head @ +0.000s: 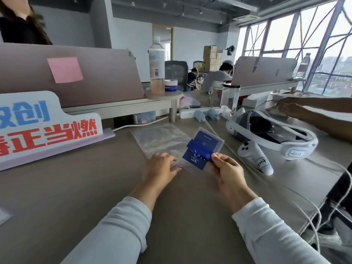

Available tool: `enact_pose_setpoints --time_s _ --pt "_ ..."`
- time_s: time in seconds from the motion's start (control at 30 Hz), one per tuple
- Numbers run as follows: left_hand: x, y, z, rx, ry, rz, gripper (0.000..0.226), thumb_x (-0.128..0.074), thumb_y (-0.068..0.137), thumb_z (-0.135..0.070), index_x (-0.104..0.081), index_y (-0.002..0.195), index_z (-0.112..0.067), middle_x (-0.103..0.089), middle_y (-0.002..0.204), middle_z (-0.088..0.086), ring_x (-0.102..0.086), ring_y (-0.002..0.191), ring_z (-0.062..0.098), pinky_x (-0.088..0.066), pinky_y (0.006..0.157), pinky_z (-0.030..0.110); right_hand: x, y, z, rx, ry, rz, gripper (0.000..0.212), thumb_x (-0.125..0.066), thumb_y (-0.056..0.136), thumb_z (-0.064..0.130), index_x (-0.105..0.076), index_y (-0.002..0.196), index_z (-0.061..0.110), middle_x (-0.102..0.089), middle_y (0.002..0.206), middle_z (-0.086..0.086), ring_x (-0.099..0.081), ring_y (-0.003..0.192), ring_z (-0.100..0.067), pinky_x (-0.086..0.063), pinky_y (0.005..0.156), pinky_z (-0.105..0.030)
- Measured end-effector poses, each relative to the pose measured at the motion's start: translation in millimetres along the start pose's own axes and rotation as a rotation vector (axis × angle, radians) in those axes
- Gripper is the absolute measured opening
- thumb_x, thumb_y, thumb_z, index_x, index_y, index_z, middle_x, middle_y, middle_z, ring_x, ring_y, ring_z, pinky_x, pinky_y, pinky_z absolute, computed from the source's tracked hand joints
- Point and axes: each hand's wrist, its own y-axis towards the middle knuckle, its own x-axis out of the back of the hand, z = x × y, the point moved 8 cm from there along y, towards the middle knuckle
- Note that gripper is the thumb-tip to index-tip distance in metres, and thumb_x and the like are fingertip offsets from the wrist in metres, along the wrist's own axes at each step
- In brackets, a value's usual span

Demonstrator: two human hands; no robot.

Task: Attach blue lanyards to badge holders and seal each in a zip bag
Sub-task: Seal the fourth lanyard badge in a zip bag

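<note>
Right hand [226, 172] pinches the stiff-looking, light badge holder [204, 144] by its corner; left hand [162, 166], spread, pins the limp, likely slippery zip bag [158, 138] beside it

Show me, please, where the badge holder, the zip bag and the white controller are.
badge holder [208, 139], head view, on its blue card face.
zip bag [162, 140], head view, on its clear middle.
white controller [253, 155], head view, on its upper body.

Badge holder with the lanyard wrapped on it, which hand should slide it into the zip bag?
Probably the right hand: it pinches the badge holder, while the left hand rests on the zip bag, steadying it.
</note>
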Motion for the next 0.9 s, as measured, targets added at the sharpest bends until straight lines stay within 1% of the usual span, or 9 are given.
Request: enact_pose_setpoints --time_s 0.07,0.17,0.37,0.5,0.63,0.7,0.77,0.83,0.9 --pt "0 2 2 0.015 0.003 0.008 0.027 -0.056 0.088 -0.038 -0.067 0.109 -0.025 -0.064 0.112 -0.002 -0.056 0.102 0.017 -0.042 0.081 0.025 0 -1 0 -0.012 0.023 -0.005 0.011 -0.066 0.083 0.004 -0.061 0.074 0.009 -0.064 0.074 -0.006 -0.061 0.063 -0.012 -0.055 0.063 -0.020" --pt "-1 1 7 0.050 -0.070 -0.002 0.024 -0.054 0.091 -0.032 -0.070 0.105 -0.020 -0.067 0.106 0.001 -0.062 0.093 0.019 -0.046 0.078 0.028 0 -1 0 -0.031 0.055 -0.014 0.013 -0.065 0.084 0.003 -0.061 0.073 0.009 -0.064 0.069 -0.004 -0.059 0.060 -0.011 -0.054 0.054 -0.015" --pt "6 -3 13 0.127 -0.223 -0.082 0.018 -0.059 0.088 -0.022 -0.071 0.101 -0.018 -0.072 0.098 0.000 -0.066 0.089 0.018 -0.052 0.079 0.031 -1 -4 0 -0.064 0.093 -0.015 0.014 -0.064 0.084 0.002 -0.061 0.072 0.008 -0.064 0.067 -0.006 -0.061 0.055 -0.009 -0.052 0.052 -0.014" --pt "15 -3 18 0.146 -0.326 -0.196 0.006 -0.067 0.080 -0.009 -0.062 0.084 -0.012 -0.070 0.083 0.002 -0.066 0.079 0.022 -0.053 0.071 0.036 -5 -5 -2 -0.087 0.111 0.015 0.010 -0.063 0.085 0.002 -0.063 0.076 0.007 -0.066 0.055 -0.002 -0.062 0.049 -0.006 -0.052 0.049 -0.013" --pt "13 -1 23 0.147 -0.338 -0.182 0.032 -0.064 0.073 0.003 -0.053 0.062 -0.025 -0.069 0.071 0.002 -0.065 0.068 0.023 -0.054 0.065 0.038 -5 -6 -1 -0.097 0.128 0.020 0.009 -0.062 0.085 0.001 -0.063 0.078 0.006 -0.066 0.054 -0.002 -0.063 0.049 -0.007 -0.052 0.049 -0.014" --pt "10 -1 23 0.130 -0.349 -0.155 0.028 -0.062 0.075 0.005 -0.063 0.066 -0.022 -0.070 0.075 0.003 -0.066 0.072 0.022 -0.054 0.070 0.036 -4 -7 -2 -0.104 0.130 0.016 0.007 -0.062 0.085 0.001 -0.063 0.079 0.005 -0.067 0.056 -0.004 -0.063 0.052 -0.009 -0.054 0.051 -0.014" --pt "6 0 19 0.069 -0.321 -0.131 0.020 -0.060 0.081 0.002 -0.074 0.083 -0.013 -0.071 0.086 0.006 -0.065 0.082 0.022 -0.052 0.078 0.033 -4 -7 -2 -0.109 0.132 0.017 0.007 -0.063 0.084 0.001 -0.063 0.078 0.005 -0.066 0.061 -0.006 -0.063 0.054 -0.010 -0.054 0.052 -0.015" --pt "7 -1 15 0.028 -0.243 -0.125 0.024 -0.055 0.088 -0.004 -0.071 0.104 -0.011 -0.067 0.098 0.007 -0.060 0.091 0.022 -0.048 0.084 0.032 -4 -6 -3 -0.116 0.118 0.022 0.006 -0.064 0.084 0.002 -0.064 0.079 0.005 -0.066 0.064 -0.007 -0.062 0.054 -0.010 -0.054 0.050 -0.015" --pt "10 -1 14 0.021 -0.165 -0.136 0.031 -0.053 0.090 -0.009 -0.064 0.117 -0.015 -0.062 0.106 0.004 -0.057 0.097 0.021 -0.047 0.086 0.031 -5 -5 -4 -0.125 0.099 0.033 0.004 -0.064 0.085 0.002 -0.064 0.080 0.004 -0.067 0.062 -0.007 -0.062 0.051 -0.009 -0.051 0.045 -0.015"
